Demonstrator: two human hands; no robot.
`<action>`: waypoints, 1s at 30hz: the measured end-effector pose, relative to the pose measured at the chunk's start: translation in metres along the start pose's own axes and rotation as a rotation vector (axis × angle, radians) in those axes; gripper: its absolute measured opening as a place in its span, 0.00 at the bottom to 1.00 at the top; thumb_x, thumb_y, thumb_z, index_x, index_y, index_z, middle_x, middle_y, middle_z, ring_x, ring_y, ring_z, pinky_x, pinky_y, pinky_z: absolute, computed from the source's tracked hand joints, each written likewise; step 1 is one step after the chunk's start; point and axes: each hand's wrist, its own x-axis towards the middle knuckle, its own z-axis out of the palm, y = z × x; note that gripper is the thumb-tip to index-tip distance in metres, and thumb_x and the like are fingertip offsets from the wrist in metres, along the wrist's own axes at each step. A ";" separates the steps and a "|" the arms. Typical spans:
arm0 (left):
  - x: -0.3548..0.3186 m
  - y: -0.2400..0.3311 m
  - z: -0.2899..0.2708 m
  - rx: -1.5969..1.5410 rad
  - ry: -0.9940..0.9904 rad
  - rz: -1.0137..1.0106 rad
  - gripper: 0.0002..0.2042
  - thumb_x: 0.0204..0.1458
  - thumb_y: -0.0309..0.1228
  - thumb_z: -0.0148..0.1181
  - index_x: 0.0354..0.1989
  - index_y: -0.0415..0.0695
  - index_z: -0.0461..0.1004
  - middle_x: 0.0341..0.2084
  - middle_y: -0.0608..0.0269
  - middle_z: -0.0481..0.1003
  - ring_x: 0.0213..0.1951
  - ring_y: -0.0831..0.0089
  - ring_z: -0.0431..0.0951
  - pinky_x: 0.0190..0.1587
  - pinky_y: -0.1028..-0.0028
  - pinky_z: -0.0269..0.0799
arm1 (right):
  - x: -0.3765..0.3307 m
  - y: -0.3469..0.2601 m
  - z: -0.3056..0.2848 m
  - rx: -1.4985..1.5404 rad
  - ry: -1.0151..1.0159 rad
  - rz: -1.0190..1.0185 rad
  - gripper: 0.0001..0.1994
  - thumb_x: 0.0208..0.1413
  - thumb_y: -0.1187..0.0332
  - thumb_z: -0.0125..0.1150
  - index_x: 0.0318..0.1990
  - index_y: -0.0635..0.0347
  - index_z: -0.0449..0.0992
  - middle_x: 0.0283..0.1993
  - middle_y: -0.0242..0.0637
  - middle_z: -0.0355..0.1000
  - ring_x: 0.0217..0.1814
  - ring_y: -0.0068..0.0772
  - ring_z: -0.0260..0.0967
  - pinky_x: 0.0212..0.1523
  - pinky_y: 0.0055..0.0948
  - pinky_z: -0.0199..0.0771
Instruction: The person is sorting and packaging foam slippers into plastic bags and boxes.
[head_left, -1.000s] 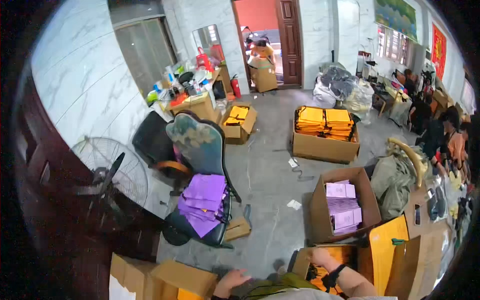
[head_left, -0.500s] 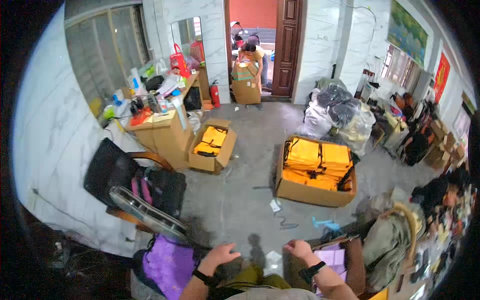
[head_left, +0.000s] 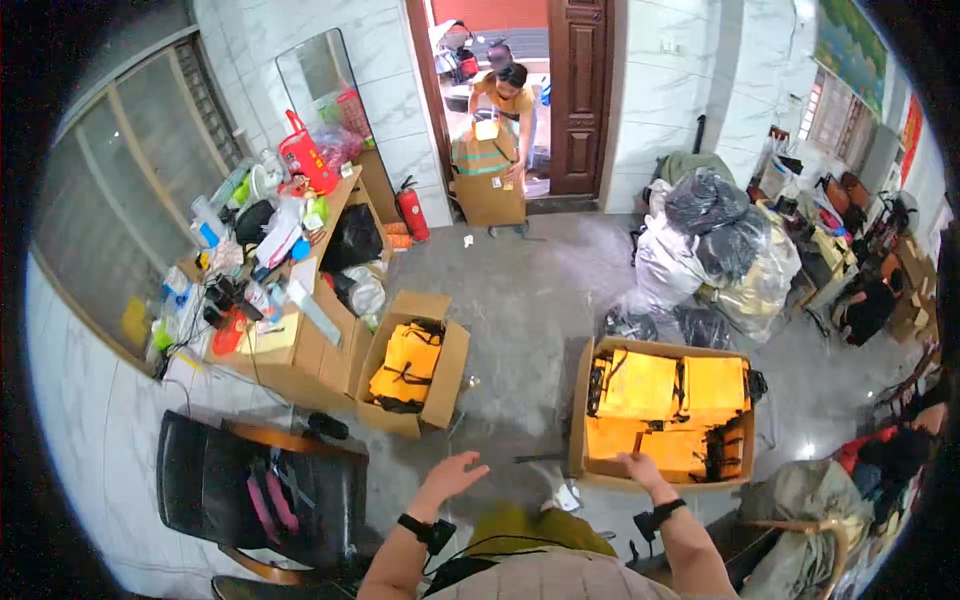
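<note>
Right now the right hand [head_left: 638,467] rests, fingers loosely curled, on the near rim of the large cardboard box [head_left: 580,400] packed with yellow bags [head_left: 640,385], seemingly touching it. Left of that box, the left hand [head_left: 455,472] hovers over the grey floor [head_left: 520,320], fingers spread and holding nothing. Further left sits a smaller box [head_left: 445,375], also holding yellow bags.

Grey floor [head_left: 530,300], large carton of yellow bags [head_left: 665,415] under right hand [head_left: 640,467], smaller carton [head_left: 412,365] beyond left hand [head_left: 455,475], possibly paper scraps between.
</note>
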 end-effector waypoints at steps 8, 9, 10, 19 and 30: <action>0.299 -0.048 -0.134 -0.343 0.148 -0.193 0.34 0.54 0.56 0.62 0.60 0.41 0.72 0.50 0.51 0.79 0.53 0.61 0.78 0.57 0.66 0.71 | 0.297 -0.256 -0.025 -0.158 0.003 -0.233 0.32 0.56 0.35 0.56 0.38 0.60 0.83 0.36 0.50 0.80 0.44 0.54 0.78 0.46 0.45 0.75; 0.346 -0.052 -0.161 -0.354 0.212 -0.199 0.34 0.54 0.56 0.62 0.60 0.41 0.72 0.50 0.50 0.79 0.53 0.61 0.78 0.57 0.66 0.71 | 0.333 -0.285 -0.023 -0.152 0.016 -0.245 0.32 0.56 0.35 0.56 0.38 0.60 0.83 0.36 0.50 0.80 0.44 0.54 0.78 0.46 0.45 0.75; 0.384 -0.057 -0.183 -0.483 0.209 -0.141 0.33 0.54 0.54 0.64 0.58 0.38 0.73 0.51 0.49 0.78 0.54 0.61 0.78 0.58 0.66 0.71 | 0.361 -0.309 -0.018 -0.069 0.018 -0.215 0.31 0.57 0.37 0.57 0.37 0.61 0.83 0.35 0.48 0.80 0.41 0.49 0.79 0.45 0.42 0.75; 0.714 -0.019 -0.362 -0.628 0.205 -0.157 0.28 0.59 0.51 0.59 0.56 0.37 0.73 0.39 0.57 0.81 0.36 0.72 0.80 0.42 0.72 0.75 | 0.588 -0.469 -0.046 0.094 -0.097 0.051 0.30 0.58 0.40 0.60 0.38 0.65 0.81 0.31 0.36 0.79 0.34 0.26 0.74 0.39 0.30 0.74; 1.076 0.038 -0.426 -1.121 0.116 -0.367 0.24 0.58 0.50 0.61 0.49 0.39 0.74 0.28 0.58 0.78 0.23 0.72 0.74 0.23 0.72 0.68 | 0.933 -0.617 -0.114 0.197 -0.012 0.107 0.26 0.60 0.41 0.56 0.41 0.60 0.80 0.36 0.32 0.78 0.34 0.24 0.73 0.30 0.28 0.73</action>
